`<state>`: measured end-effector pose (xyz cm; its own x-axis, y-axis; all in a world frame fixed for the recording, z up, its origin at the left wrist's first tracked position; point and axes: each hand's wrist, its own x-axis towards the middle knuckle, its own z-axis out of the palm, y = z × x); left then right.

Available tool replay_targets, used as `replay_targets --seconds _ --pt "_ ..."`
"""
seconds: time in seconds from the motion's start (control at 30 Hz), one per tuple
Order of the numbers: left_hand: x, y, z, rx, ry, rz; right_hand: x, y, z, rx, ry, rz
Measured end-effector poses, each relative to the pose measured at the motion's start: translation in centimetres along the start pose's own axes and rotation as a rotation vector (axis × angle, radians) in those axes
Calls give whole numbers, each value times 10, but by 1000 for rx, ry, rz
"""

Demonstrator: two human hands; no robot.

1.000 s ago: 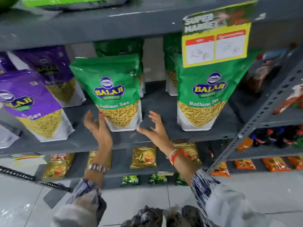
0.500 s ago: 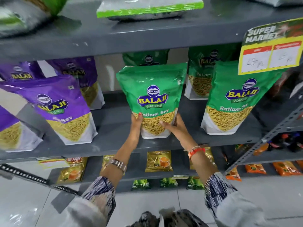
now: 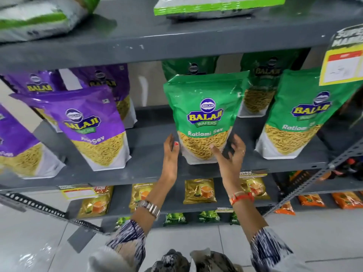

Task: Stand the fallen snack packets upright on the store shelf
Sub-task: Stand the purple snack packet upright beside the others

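**Green packet stands on its own**

A green snack packet [image 3: 206, 118] stands upright mid-shelf [image 3: 149, 169], flanked by the left hand [image 3: 171, 154] and right hand [image 3: 230, 158], fingers spread and holding nothing, seemingly poised to catch any topple.

We see a shop aisle: grey metal shelving [image 3: 176, 48] stocked with rows of branded snack packets [image 3: 206, 118], a yellow supermarket price tag [image 3: 343, 63] clipped to the shelf edge, tiled floor [image 3: 35, 242] below.
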<state>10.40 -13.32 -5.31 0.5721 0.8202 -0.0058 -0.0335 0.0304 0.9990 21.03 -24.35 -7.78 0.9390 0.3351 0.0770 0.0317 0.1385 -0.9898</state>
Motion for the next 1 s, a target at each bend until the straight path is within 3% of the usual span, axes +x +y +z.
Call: replay_targets --seconds 0.07,0.13,0.27,0.37,0.47,0.6,0.83,1.0 --pt "-19 -9 -25 -1 138 104 -28 9 16 -24 56 -101" --pt "-35 -19 -58 -11 286 181 -57 16 44 -34 -21 -157" --pt "-33 -17 -136 15 572 256 -86 17 107 -76 -268 -195" --pt "-7 -7 -200 -4 666 280 -89 9 159 -129 -513 -120" --pt "25 10 -237 -29 593 202 -83 3 206 -137 -671 49" --pt "65 16 -257 -58 386 131 -76 -1 242 -23 -683 193" --pt "52 3 -257 22 222 36 -84 8 233 -37 -653 193" --pt "36 16 -250 -31 179 89 -90 8 231 -64 -647 159"
